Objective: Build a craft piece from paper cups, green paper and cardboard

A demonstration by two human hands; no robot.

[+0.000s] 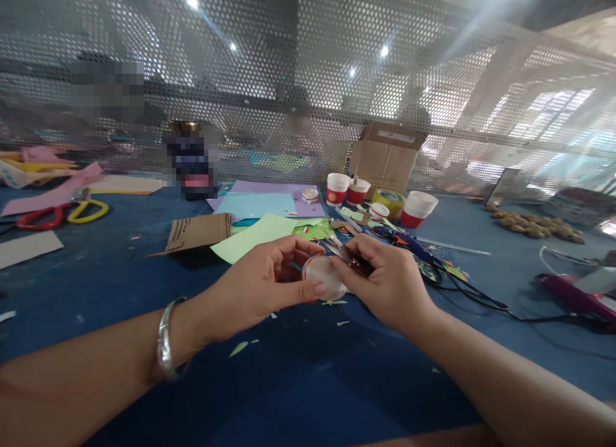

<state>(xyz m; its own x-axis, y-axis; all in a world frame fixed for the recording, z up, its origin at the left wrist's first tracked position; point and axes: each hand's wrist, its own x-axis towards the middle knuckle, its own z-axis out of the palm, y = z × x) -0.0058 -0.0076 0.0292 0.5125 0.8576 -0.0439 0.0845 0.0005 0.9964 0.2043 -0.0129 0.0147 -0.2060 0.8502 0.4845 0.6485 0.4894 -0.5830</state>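
Note:
Between the thumb and fingers of my left hand (283,274) is the cut-down bottom of a paper cup (323,277), a round whitish piece with a red line on its rim. My right hand (385,274) is closed around small scissors (353,258); their metal blades point up and left, just above the cup piece. Dark handles show partly under the fingers. Both hands are close together over the blue table (289,396). Light green paper (262,235) lies behind my left hand.
Paper cups (338,189) and stacked cups (418,208) stand behind, near yellow tape (389,203) and a cardboard box (385,161). A blue glue gun (409,240) with a cable lies right. Red-and-yellow-handled scissors (89,211) lie left. A purple tool (575,299) is far right.

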